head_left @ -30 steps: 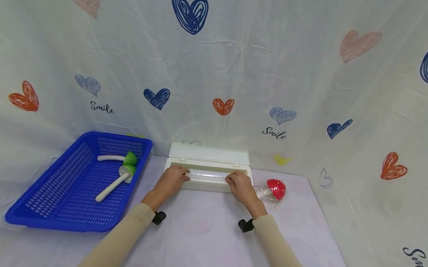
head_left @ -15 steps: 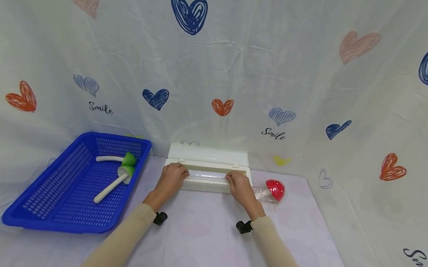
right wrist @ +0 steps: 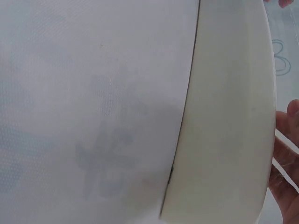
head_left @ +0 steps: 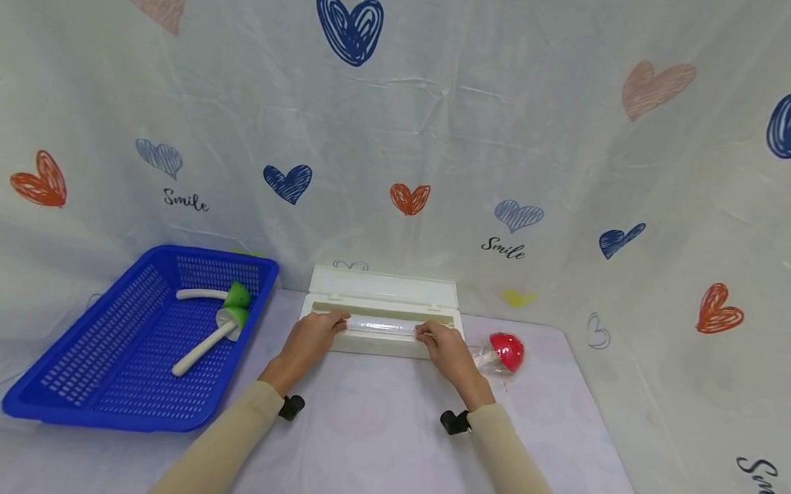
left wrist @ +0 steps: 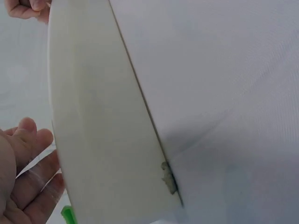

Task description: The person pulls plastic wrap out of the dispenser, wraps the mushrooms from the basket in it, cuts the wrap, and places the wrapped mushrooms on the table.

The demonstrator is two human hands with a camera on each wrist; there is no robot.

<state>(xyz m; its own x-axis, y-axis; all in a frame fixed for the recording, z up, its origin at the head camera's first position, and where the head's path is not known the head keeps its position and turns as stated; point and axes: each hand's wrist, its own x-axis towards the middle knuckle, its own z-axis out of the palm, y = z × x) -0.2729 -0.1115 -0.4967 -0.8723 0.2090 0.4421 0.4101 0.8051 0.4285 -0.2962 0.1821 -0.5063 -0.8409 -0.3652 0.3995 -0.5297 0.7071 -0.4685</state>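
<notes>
A long white cling film box [head_left: 378, 344] stands near the back of the table, its lid [head_left: 383, 285] tipped back. Inside lies a roll of clear cling film [head_left: 381, 324]. My left hand [head_left: 306, 343] is over the box's left end, and thumb and fingers appear to pinch the film there. At the right end my right hand [head_left: 449, 350] likewise seems to pinch the film's edge. Behind the box front [left wrist: 93, 112] in the left wrist view, clear film shows across the left fingers [left wrist: 35, 186]. The right wrist view shows the right fingers [right wrist: 285, 149] partly hidden behind the box.
A blue plastic basket [head_left: 118, 417] on the left holds two green-capped toy mushrooms [head_left: 204, 347] with white stems. Right of the box lies a red-capped mushroom [head_left: 507, 351] wrapped in clear film. A heart-printed curtain [head_left: 442, 130] hangs right behind the table.
The left hand has lowered slightly at the box's left end, its fingers flatter than before. The right hand stays at the right end. The box has barely moved.
</notes>
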